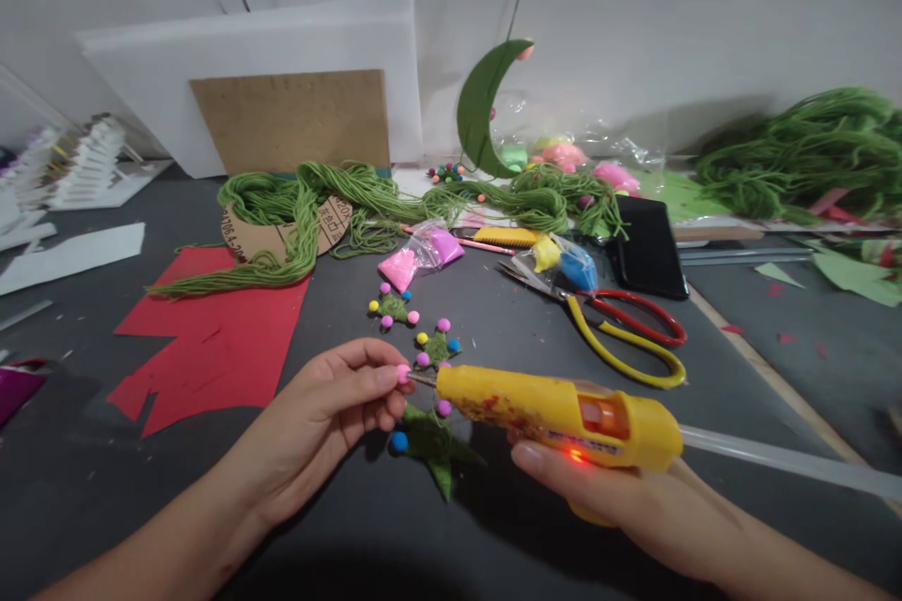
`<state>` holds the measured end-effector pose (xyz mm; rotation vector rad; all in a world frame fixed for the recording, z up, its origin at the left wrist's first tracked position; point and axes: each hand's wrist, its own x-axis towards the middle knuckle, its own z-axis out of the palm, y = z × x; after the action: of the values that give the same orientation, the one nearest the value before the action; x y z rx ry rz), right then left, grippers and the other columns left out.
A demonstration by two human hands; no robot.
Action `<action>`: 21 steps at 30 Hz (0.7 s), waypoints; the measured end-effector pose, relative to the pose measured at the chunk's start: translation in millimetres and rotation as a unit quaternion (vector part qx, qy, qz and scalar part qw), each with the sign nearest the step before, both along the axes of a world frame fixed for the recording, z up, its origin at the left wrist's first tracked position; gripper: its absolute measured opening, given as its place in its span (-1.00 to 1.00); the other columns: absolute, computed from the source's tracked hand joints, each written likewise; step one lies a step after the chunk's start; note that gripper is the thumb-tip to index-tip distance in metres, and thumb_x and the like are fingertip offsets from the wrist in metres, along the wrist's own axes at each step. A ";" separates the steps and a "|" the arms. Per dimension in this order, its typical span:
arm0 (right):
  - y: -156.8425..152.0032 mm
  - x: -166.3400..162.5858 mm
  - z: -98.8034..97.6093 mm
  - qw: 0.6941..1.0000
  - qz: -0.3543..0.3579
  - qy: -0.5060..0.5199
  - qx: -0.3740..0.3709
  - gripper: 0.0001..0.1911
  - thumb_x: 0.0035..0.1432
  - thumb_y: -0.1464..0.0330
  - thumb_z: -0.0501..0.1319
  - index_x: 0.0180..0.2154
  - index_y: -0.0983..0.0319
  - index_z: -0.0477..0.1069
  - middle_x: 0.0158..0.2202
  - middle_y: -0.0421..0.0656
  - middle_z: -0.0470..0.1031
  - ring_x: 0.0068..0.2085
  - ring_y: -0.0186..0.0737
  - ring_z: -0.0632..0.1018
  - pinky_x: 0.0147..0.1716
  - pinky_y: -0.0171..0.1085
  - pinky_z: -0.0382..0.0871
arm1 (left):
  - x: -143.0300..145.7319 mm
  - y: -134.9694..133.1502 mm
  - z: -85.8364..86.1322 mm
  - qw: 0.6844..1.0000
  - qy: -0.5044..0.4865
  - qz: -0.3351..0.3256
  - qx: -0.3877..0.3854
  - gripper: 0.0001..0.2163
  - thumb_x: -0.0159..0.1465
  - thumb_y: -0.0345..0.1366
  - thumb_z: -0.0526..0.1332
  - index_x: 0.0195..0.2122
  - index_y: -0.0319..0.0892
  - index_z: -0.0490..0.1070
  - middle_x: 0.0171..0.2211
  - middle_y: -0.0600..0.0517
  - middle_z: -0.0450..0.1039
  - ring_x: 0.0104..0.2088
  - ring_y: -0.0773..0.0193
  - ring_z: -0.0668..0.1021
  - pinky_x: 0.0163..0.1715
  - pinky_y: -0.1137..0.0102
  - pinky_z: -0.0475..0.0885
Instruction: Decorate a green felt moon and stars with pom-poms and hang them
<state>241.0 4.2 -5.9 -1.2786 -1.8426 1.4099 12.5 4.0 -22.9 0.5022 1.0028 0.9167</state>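
Between thumb and fingertips, my left hand pinches a small pink ball. My right hand is wrapped round a yellow hot glue gun, its red light lit and a clear glue stick sticking out of the back. The gun's metal nozzle is at the pink ball, seemingly touching it. Below the nozzle lies a large green star with a blue ball and a purple ball on its points. Two smaller yarn stars with coloured balls lie just beyond.
Red paper lies at left under green yarn. Scissors, a black phone, a yellow cutter and clay packets lie beyond my hands. A green crescent hangs at the back; more yarn heaps at right.
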 end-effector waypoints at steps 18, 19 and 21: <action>0.1 -2.4 1.5 1.000 -0.021 0.003 -0.021 -0.80 0.00 0.22 0.23 -0.39 0.20 0.52 -0.61 -0.22 0.44 -0.63 -0.34 0.38 -0.67 -0.40 0.31 | -0.3 0.0 -2.7 1.000 0.006 0.013 0.001 -0.97 0.10 -0.46 0.29 -0.42 -0.25 0.48 -0.50 0.06 0.44 -0.50 0.48 0.47 -0.46 0.63 0.42; 0.1 -2.6 1.4 1.000 -0.019 0.003 -0.018 -0.81 0.00 0.23 0.23 -0.39 0.20 0.52 -0.59 -0.21 0.45 -0.62 -0.33 0.40 -0.65 -0.41 0.33 | -0.4 -0.1 -2.8 1.000 0.006 0.013 0.000 -0.97 0.10 -0.46 0.29 -0.42 -0.25 0.48 -0.50 0.06 0.44 -0.50 0.48 0.47 -0.46 0.63 0.42; -0.1 -3.2 1.6 1.000 -0.014 0.002 -0.008 -0.81 0.00 0.23 0.22 -0.40 0.21 0.52 -0.57 -0.20 0.47 -0.60 -0.32 0.42 -0.64 -0.41 0.35 | -0.5 -0.3 -2.9 1.000 0.006 0.013 -0.001 -0.97 0.10 -0.46 0.29 -0.42 -0.25 0.48 -0.50 0.06 0.43 -0.50 0.49 0.47 -0.46 0.63 0.42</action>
<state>237.8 4.1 -4.3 -1.3035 -1.8074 1.4143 12.0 3.7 -25.8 0.4942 1.0227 0.9368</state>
